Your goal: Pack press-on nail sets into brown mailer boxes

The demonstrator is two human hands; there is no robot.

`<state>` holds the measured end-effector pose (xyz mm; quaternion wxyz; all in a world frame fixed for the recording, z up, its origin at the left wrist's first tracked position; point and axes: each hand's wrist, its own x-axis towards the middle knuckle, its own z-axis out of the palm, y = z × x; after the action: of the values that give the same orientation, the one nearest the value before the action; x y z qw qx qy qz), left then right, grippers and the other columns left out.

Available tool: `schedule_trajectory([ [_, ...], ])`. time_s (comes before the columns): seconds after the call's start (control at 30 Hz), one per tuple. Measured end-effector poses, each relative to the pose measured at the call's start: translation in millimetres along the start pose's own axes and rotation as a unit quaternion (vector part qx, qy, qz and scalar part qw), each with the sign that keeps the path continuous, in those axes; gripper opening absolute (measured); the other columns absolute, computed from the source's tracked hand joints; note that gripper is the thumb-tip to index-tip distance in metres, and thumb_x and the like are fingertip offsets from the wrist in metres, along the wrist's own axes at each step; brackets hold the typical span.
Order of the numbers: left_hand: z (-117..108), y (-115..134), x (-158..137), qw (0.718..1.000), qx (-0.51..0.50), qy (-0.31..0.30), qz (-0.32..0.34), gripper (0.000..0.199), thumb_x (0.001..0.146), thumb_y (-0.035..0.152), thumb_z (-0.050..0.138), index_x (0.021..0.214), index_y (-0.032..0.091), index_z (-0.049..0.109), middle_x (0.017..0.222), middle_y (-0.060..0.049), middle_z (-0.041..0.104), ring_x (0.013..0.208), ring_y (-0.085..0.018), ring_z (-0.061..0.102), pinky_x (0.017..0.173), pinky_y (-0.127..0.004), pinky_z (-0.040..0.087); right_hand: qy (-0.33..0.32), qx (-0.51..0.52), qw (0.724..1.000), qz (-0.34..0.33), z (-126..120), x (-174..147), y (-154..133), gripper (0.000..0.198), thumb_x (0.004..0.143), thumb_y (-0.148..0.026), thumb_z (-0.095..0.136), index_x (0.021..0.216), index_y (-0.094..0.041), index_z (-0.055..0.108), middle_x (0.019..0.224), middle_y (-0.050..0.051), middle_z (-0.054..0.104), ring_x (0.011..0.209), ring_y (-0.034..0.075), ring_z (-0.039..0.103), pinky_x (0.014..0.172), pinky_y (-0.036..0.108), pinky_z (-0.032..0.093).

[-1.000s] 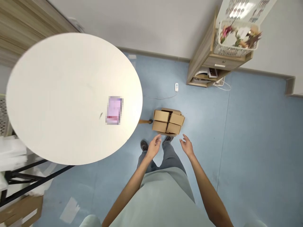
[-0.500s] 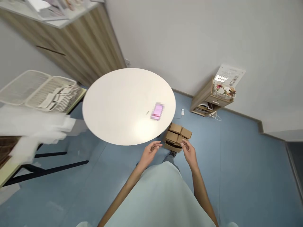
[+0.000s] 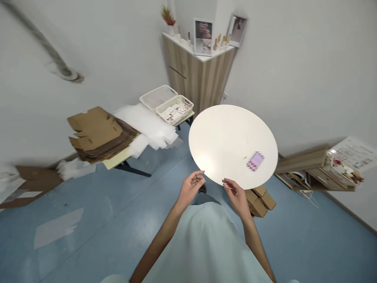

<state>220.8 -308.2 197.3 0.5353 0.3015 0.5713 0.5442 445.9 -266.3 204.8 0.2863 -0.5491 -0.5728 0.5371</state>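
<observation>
View's swung left since last frame: L hand (image 3: 190,189) & R hand (image 3: 236,197) empty, half-curled nr table (image 3: 226,133); cardboard (image 3: 97,127) stacked flat, prob. saves space.

Pink item (image 3: 255,161) on white table (image 3: 225,133)

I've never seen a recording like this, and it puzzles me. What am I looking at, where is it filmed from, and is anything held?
There is no machine: the left hand and right hand are a person's own, bare, loosely curled and holding nothing. The camera is worn on that person's head, looking forward and down. In front of the hands stands a round white table; on it lies a pinkish item, too pixelated to identify. Off to the left, a side table carries flat brown cardboard, white sheets and a basket of pale pieces.
</observation>
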Motion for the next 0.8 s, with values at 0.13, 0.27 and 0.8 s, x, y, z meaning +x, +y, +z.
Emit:
schedule_trajectory([
  [0.13,-45,16,14,0.999,-0.004,0.04,0.015,0.038,0.088,0.04,0.074,0.12,0.02,0.072,0.094,-0.004,0.068,0.094,-0.02,0.07,0.093,-0.035,0.056,-0.068,-0.02,0.997,-0.01,47,41,-32,0.041,0.098,-0.057,0.066,0.124,-0.027,0.074,0.134,0.011,0.075,0.127,0.031,0.069,0.109,0.05,0.056],
  [0.27,-93,36,38,0.995,0.018,0.097,0.032,0.036,0.09,0.04,0.072,0.121,0.02,0.071,0.094,-0.004,0.068,0.092,-0.019,0.07,0.093,-0.035,0.055,-0.121,-0.01,0.992,-0.022,101,98,-52,0.041,0.097,-0.057,0.065,0.122,-0.026,0.075,0.131,0.011,0.076,0.124,0.032,0.07,0.107,0.05,0.057],
  [0.8,-232,68,246,0.982,0.151,0.112,0.017,0.044,0.08,0.038,0.073,0.119,0.019,0.071,0.091,-0.004,0.07,0.088,-0.02,0.069,0.088,-0.035,0.057,-0.136,0.024,0.99,-0.01,199,243,-117,0.037,0.1,-0.052,0.062,0.125,-0.028,0.074,0.131,0.008,0.076,0.118,0.028,0.073,0.105,0.048,0.059],
])
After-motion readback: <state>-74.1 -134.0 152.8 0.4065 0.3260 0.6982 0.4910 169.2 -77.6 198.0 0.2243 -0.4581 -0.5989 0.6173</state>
